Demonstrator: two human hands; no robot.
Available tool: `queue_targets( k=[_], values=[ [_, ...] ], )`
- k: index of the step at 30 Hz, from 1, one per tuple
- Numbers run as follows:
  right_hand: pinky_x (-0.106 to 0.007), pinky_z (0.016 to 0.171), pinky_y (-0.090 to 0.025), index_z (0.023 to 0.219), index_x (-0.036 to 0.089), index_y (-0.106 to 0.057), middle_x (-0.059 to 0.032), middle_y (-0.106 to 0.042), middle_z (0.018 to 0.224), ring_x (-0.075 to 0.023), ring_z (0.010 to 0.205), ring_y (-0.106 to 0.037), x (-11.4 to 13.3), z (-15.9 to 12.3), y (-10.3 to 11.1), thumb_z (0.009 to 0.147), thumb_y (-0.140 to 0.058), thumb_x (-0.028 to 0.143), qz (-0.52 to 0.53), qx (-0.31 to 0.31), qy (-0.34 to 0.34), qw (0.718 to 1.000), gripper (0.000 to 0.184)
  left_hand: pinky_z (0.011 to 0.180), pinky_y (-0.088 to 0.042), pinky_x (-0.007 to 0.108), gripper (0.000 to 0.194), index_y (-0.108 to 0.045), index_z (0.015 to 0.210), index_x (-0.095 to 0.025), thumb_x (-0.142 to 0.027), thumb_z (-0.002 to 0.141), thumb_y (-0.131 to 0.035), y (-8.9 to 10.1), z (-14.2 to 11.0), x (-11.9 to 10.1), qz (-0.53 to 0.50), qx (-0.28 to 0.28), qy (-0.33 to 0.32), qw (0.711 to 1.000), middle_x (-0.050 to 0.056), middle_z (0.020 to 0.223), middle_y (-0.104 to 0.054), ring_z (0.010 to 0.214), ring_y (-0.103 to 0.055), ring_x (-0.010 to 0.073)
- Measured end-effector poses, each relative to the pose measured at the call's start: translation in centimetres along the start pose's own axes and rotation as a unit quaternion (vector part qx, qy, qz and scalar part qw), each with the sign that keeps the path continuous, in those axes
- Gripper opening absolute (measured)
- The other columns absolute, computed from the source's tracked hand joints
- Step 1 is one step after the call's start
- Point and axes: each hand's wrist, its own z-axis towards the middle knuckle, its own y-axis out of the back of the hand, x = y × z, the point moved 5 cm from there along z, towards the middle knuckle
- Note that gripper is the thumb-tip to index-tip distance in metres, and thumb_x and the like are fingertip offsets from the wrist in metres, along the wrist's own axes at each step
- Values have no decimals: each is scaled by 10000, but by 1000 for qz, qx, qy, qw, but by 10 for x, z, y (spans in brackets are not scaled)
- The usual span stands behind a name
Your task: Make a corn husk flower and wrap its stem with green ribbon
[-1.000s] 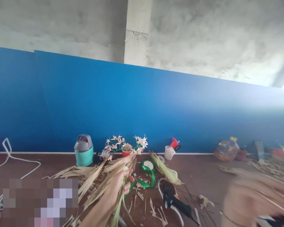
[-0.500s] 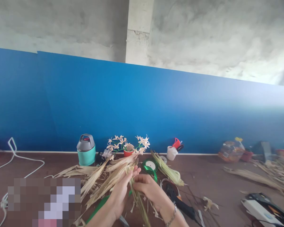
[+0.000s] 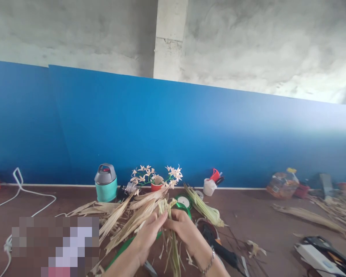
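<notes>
A pale green-yellow corn husk [image 3: 165, 204] stands up between my two hands, its long torn strips hanging down below them toward the table's front edge. My left hand [image 3: 150, 227] pinches it from the left, thumb pressed along the husk. From the right, my right hand [image 3: 181, 224] grips the same piece with curled fingers and thumb, close against the left. Dry husks [image 3: 132, 221] lie spread just left of and behind my hands. Behind the right hand sits a roll of green ribbon [image 3: 184, 202]. Part of the husk is hidden by my fingers.
White husk flowers [image 3: 157, 179] stand in a red pot at the back. A teal flask [image 3: 106, 184] is left of them. Fresh husks [image 3: 203, 209], a white cup [image 3: 209, 187] and a black glue gun [image 3: 219, 246] lie to the right. Scissors [image 3: 150, 268] rest below my hands.
My left hand has gone from extended fingers to a pinch, and both hands are closer together. The husk's upper end now shows above them, split into strips.
</notes>
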Motion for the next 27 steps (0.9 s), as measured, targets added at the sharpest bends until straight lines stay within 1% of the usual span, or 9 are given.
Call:
queue_targets(
  k=[3, 5, 9, 13, 15, 17, 21, 24, 27],
  values=[
    [-270, 602, -434, 804, 117, -669, -8, -613, 631, -153, 581, -555, -5, 2, 8, 662, -682, 365, 13, -22, 6, 1000, 286, 909, -427, 354, 350, -650, 1020, -187, -376, 726, -665, -5, 2, 5, -77, 32, 13, 996, 77, 1051, -674, 1042, -581, 252],
    [-265, 604, -432, 776, 119, -659, -8, -613, 642, -157, 598, -557, -8, 4, 14, 645, -691, 358, -7, -45, 6, 999, 274, 880, -447, 339, 277, -667, 940, -166, -334, 720, -674, -4, 5, 10, -118, 23, 20, 993, 80, 971, -695, 982, -610, 238],
    [-246, 595, -412, 691, 125, -630, -2, -602, 633, -149, 614, -542, -7, 4, 24, 626, -686, 323, -58, -88, -4, 994, 216, 839, -476, 303, 144, -679, 803, -120, -211, 692, -695, -1, 8, 16, -115, 8, 39, 993, 94, 874, -704, 864, -643, 204],
    [-251, 620, -409, 661, 139, -610, 5, -587, 609, -153, 628, -541, 6, 1, 30, 629, -670, 348, -65, -83, -9, 994, 220, 844, -488, 276, 27, -670, 717, -103, -112, 721, -645, 4, 9, 13, -117, -48, 61, 990, 102, 840, -704, 795, -655, 166],
    [-254, 626, -405, 663, 146, -602, 3, -587, 622, -160, 647, -543, 11, 1, 39, 641, -657, 363, -82, -103, 2, 991, 225, 862, -489, 301, 49, -664, 720, -107, -118, 743, -622, 7, 8, 10, -132, -75, 70, 986, 107, 845, -704, 809, -662, 178],
    [-258, 606, -392, 667, 154, -590, 1, -582, 626, -166, 644, -535, 10, 4, 51, 656, -635, 358, -123, -139, 8, 983, 209, 868, -489, 326, 62, -665, 745, -113, -159, 751, -624, 8, 9, 6, -133, -82, 65, 985, 108, 851, -703, 819, -666, 194],
    [-259, 553, -338, 593, 177, -514, 20, -511, 561, -149, 573, -466, 2, 13, 70, 664, -587, 298, -259, -194, 40, 945, 158, 830, -493, 343, 209, -686, 820, -128, -303, 707, -673, 11, 9, 0, -79, -63, 23, 995, 111, 926, -697, 859, -654, 224],
    [-253, 551, -308, 582, 195, -454, 32, -469, 570, -131, 557, -411, 1, 17, 74, 672, -561, 283, -330, -236, 96, 909, 165, 830, -470, 342, 357, -694, 908, -153, -436, 692, -660, 16, 7, -10, 26, -71, -23, 997, 106, 1046, -670, 1002, -592, 263],
    [-253, 533, -274, 581, 211, -400, 38, -428, 578, -122, 543, -365, 4, 16, 72, 712, -528, 302, -359, -259, 137, 886, 205, 869, -427, 348, 403, -689, 972, -178, -491, 739, -586, 21, 4, -28, 135, -96, -73, 983, 87, 1069, -661, 1047, -551, 275]
  ],
)
